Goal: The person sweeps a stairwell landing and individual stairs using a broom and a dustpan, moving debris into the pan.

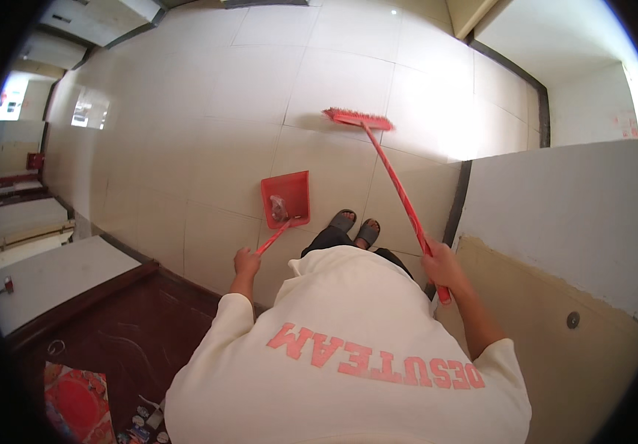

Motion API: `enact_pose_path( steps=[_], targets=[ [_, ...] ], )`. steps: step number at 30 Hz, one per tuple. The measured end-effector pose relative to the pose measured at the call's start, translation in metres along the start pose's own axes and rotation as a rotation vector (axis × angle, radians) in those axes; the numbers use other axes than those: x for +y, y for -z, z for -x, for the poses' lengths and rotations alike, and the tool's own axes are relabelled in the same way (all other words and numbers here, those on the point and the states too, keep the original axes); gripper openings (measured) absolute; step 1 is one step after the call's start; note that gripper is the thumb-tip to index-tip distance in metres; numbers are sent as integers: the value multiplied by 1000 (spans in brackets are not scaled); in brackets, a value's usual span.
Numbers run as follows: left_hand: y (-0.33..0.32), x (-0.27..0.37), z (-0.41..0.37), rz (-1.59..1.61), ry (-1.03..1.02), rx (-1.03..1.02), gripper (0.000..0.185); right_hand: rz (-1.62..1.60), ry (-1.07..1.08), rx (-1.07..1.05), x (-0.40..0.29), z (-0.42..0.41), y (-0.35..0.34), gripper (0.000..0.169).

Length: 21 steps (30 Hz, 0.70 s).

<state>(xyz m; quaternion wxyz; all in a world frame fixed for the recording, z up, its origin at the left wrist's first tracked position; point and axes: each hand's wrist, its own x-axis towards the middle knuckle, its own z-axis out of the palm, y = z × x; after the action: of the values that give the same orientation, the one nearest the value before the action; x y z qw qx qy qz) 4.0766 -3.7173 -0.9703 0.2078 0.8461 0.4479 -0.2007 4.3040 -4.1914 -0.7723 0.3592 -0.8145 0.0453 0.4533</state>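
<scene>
My left hand (247,262) grips the handle of a red dustpan (298,191). The pan lies ahead of it, its open edge turned away from me. Inside the pan sits a crumpled piece of clear plastic (278,207) with some small scraps by the handle's base. My right hand (440,265) is closed around the upper part of a red broom handle (397,186), whose end sticks out below the fist. Farther out, the red broom head (360,119) is over the tiles to the right of the dustpan, bristles pointing away from me. Whether the bristles touch the floor is unclear.
Pale glossy tiles (230,150) cover the floor, with a bright glare at right. My sandalled feet (356,225) stand between dustpan and broom. A wall (546,222) runs close on my right. To my lower left is a dark red wooden surface (130,327) bearing a red printed sheet (77,399).
</scene>
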Motion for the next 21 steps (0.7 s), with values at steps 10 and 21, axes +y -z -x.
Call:
enact_pose_path(
  steps=[10,21],
  targets=[
    [-6,-32,46,129,138,20,45,677,350,11,-106,-199,-15,60],
    [-18,-49,56,68,159,36,46,944,220,-110,-38,-165,24,62]
  ],
)
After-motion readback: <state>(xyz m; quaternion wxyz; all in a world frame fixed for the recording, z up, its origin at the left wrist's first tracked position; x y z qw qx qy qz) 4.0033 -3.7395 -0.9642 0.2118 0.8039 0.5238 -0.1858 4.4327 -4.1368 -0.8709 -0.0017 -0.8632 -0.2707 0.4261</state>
